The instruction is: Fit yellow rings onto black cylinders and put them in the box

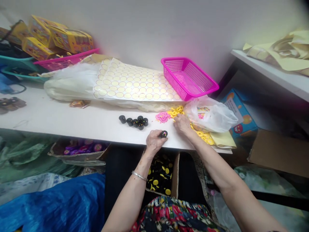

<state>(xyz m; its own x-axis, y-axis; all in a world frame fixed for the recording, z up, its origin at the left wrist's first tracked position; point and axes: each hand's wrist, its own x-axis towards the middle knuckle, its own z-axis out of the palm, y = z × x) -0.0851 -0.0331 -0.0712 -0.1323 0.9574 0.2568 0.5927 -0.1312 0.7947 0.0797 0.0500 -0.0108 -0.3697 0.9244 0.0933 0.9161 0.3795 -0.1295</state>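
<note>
My left hand (154,140) is closed around a small black cap (164,133) with coloured beads in it, at the front edge of the white table (72,119). My right hand (182,124) reaches with bent fingers into a pile of yellow rings (176,111), beside a small heap of pink beads (163,117); what its fingertips pinch is hidden. Several more black caps (135,121) stand in a cluster to the left.
A pink mesh basket (190,77) sits at the back right, and a clear plastic bag (212,114) lies right of the rings. A sheet of round stickers (130,83) lies on a white bag. Below the table stand a box of black and yellow parts (160,175) and a box of purple items (79,149).
</note>
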